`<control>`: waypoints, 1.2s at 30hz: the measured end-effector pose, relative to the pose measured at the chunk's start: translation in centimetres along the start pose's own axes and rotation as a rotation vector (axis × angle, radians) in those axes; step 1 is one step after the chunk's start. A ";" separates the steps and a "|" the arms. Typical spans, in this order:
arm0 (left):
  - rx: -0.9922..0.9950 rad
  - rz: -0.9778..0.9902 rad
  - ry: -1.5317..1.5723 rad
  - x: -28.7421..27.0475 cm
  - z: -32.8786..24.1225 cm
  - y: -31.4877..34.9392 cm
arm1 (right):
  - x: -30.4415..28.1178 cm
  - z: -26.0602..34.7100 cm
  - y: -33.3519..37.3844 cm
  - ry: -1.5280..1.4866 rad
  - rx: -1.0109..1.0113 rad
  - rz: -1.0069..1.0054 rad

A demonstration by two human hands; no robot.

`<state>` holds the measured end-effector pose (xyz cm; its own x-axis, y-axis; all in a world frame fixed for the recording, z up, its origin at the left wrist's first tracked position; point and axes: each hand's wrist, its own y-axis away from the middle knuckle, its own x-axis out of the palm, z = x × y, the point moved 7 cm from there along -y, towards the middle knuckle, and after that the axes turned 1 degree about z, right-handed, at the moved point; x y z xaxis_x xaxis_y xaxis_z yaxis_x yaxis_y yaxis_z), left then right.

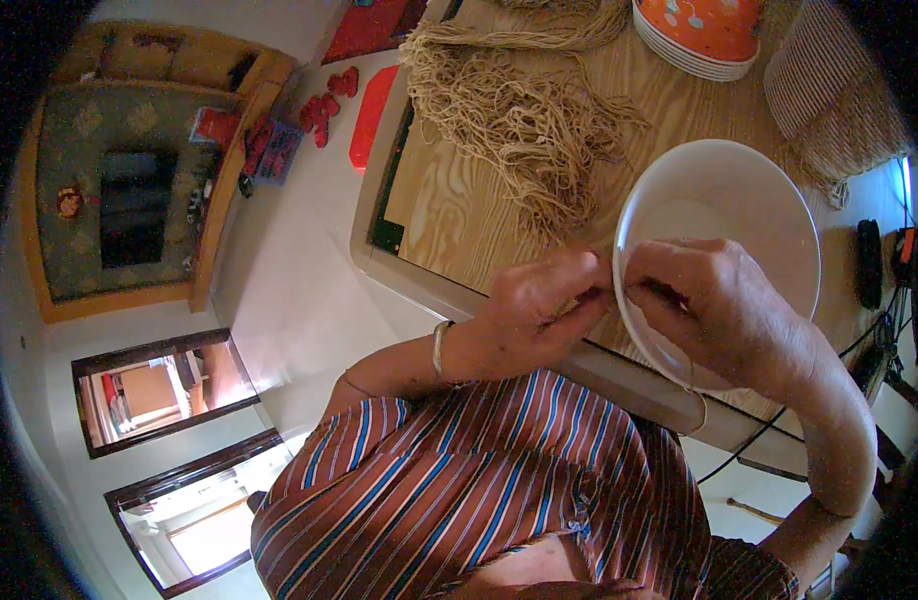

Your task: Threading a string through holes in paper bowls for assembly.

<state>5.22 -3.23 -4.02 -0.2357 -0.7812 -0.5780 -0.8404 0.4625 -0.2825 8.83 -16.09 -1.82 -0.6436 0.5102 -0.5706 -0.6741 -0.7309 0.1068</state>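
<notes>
A deep white bowl (724, 185) stands tilted toward me near the table's front edge. At its left rim my two hands meet. My left hand (544, 305) is closed in a pinch just outside the rim. Over the bowl's opening, my right hand (714, 305) is pinched too, fingertips close to the left ones. Whatever lies between the fingers is hidden or too small to make out. A thin tan cord (701, 412) hangs below the bowl, under my right hand. Beyond my left hand, a loose heap of tan twine (519, 130) spreads across the wooden table (449, 225).
Stacked orange-and-white bowls (697, 40) stand at the far side. A cord-wrapped cylinder (839, 95) is at the far right. Dark cables (884, 325) run along the right edge. A red stool-like piece (371, 120) sits left of the table.
</notes>
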 end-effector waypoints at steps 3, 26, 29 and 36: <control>0.038 -0.178 0.304 -0.7 0.7 0.7 | -0.5 -0.1 0.2 0.026 0.026 0.018; 0.443 -0.027 0.035 -3.4 -2.3 -3.3 | 0.7 -1.0 0.5 -0.413 0.263 -0.091; 0.422 -0.082 0.028 -3.9 -2.1 -4.0 | 1.1 -1.7 0.5 -0.520 0.276 -0.074; 0.432 -0.009 0.011 -3.7 -2.4 -5.2 | 1.2 -1.3 1.6 -0.989 0.349 -0.244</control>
<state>9.30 -3.77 1.45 -0.2368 -0.7893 -0.5666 -0.5618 0.5870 -0.5830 7.48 -17.21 -3.45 -0.3799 0.8793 0.2873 -0.7893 -0.4701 0.3950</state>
